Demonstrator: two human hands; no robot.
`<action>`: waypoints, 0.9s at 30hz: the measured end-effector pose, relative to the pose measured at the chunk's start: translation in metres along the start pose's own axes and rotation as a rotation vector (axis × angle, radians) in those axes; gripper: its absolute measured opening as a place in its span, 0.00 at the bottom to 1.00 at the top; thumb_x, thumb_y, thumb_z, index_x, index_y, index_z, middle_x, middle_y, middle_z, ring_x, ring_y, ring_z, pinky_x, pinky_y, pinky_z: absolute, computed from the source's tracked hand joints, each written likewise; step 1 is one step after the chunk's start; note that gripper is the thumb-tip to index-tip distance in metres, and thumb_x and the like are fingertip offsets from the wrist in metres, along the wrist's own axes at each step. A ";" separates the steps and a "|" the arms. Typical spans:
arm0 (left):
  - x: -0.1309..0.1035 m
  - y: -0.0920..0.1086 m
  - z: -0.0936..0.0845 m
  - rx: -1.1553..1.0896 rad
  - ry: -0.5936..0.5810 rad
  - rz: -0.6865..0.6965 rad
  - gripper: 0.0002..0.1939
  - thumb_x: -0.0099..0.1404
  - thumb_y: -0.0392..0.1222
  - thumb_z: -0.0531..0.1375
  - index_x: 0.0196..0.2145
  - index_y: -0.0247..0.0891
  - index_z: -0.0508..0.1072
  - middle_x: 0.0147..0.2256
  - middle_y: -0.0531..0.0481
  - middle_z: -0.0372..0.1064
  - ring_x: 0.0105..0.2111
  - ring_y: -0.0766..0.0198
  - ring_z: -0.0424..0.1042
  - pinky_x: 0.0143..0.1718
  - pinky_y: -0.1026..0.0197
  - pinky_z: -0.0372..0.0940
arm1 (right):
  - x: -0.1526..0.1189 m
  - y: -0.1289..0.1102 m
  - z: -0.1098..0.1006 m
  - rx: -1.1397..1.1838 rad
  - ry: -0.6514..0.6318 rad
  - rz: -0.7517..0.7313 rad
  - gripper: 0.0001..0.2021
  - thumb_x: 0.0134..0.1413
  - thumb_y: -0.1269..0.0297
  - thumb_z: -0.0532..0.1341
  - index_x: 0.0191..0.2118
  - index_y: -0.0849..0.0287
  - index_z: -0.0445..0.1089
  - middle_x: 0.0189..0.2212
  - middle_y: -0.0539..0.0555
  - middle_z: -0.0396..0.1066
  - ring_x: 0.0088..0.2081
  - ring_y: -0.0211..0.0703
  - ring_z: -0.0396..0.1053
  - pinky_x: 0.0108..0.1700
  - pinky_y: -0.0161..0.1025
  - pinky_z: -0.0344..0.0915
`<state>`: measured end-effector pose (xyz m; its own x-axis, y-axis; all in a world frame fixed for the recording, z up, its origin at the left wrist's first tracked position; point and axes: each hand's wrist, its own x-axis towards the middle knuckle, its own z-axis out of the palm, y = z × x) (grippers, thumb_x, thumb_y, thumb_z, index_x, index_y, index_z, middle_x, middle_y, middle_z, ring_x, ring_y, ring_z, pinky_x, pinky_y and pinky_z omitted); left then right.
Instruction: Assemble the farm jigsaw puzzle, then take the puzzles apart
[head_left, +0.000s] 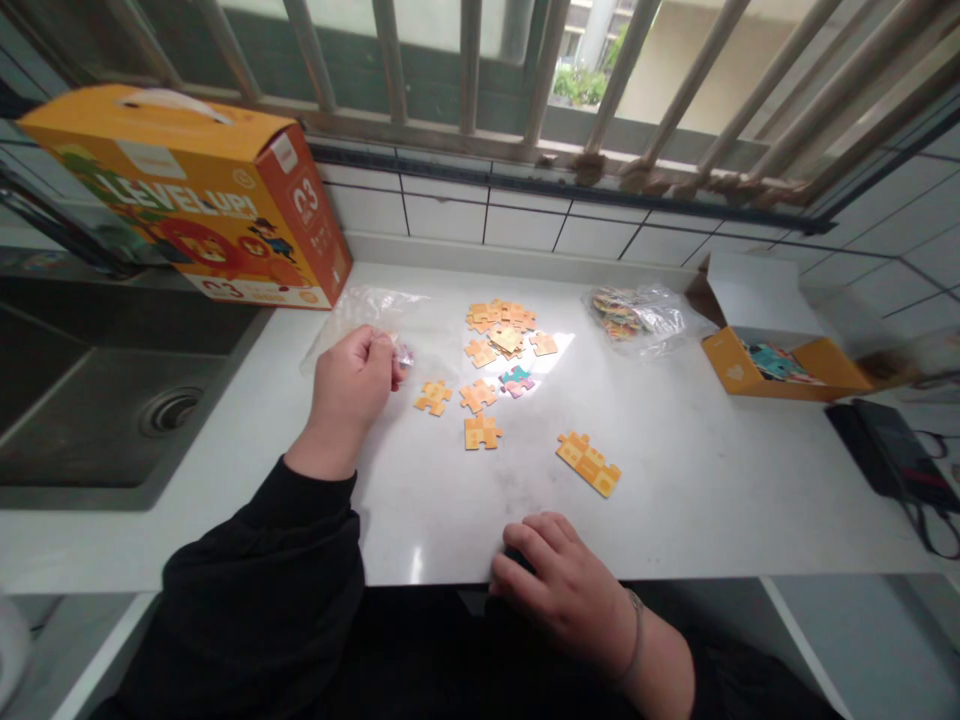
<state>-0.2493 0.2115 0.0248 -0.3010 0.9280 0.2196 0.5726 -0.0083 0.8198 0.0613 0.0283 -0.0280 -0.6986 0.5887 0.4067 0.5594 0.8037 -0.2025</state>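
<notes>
My left hand (350, 392) is closed in a pinch over a clear plastic bag (322, 345). Between its fingertips shows part of a small purplish puzzle piece (403, 355), mostly hidden. At the counter's front edge rests my right hand (562, 585), fingers loosely bent and apart, with nothing visible in it. Beyond it lies a strip of joined yellow-orange puzzle pieces (589, 463). Loose orange pieces (478, 396) and a teal-and-purple piece (517, 380) lie in the middle, in front of a heap of orange pieces (501, 317).
An orange "LEVEL UP!" box (202, 215) stands at the back left, beside a dark sink (127, 490). At the back right are a bag of puzzle pieces (645, 318) and an open orange box (780, 365). A black case (892, 455) lies far right.
</notes>
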 end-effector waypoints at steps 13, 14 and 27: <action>0.000 0.000 -0.001 0.037 -0.021 0.021 0.18 0.77 0.48 0.56 0.29 0.44 0.75 0.23 0.53 0.75 0.26 0.60 0.77 0.31 0.59 0.70 | 0.092 0.044 -0.006 0.014 -0.036 0.321 0.08 0.81 0.62 0.57 0.49 0.58 0.72 0.47 0.62 0.73 0.46 0.55 0.69 0.51 0.51 0.71; 0.000 0.000 -0.001 0.051 -0.040 0.024 0.18 0.77 0.48 0.55 0.30 0.44 0.75 0.24 0.53 0.76 0.27 0.60 0.77 0.32 0.59 0.70 | 0.104 0.048 -0.001 -0.033 -0.080 0.313 0.09 0.81 0.61 0.57 0.49 0.59 0.73 0.48 0.63 0.74 0.47 0.56 0.68 0.51 0.52 0.71; -0.004 0.015 -0.003 0.521 -0.303 0.151 0.27 0.78 0.64 0.53 0.30 0.43 0.75 0.28 0.45 0.77 0.31 0.50 0.75 0.33 0.54 0.60 | 0.129 0.049 0.025 -0.210 -0.265 0.346 0.18 0.81 0.56 0.58 0.66 0.59 0.73 0.59 0.69 0.72 0.54 0.61 0.67 0.52 0.52 0.68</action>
<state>-0.2419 0.2069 0.0375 -0.0014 0.9958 0.0912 0.9118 -0.0362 0.4091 -0.0124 0.1458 -0.0078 -0.5298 0.8422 0.1003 0.8381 0.5380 -0.0908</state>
